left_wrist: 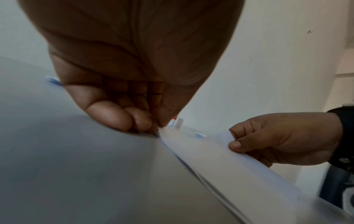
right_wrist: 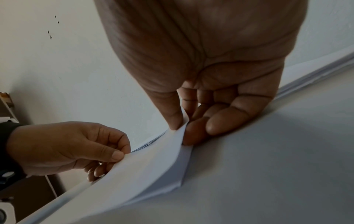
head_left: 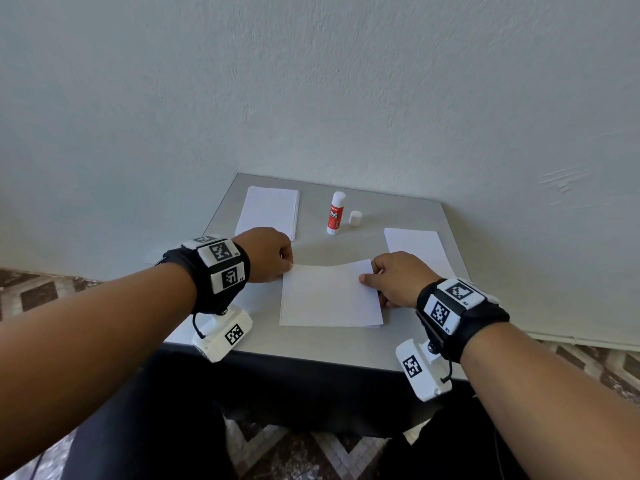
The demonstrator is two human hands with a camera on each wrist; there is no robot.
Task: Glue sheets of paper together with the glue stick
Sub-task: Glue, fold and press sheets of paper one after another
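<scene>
Head view: left hand and right hand each pinching a far corner of the top white paper sheet, lifted there, apparently for aligning over the sheets beneath; uncapped red-and-white glue stick parked upright beyond both grips. Left wrist: thumb against fingertips on the corner. Right wrist: corner curled between thumb and fingers, probably one sheet.

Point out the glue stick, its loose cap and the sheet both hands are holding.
glue stick (head_left: pixel 335 213), head view, red label on its body.
cap (head_left: pixel 355 218), head view, its side wall.
sheet (head_left: pixel 329 292), head view, its middle.
</scene>
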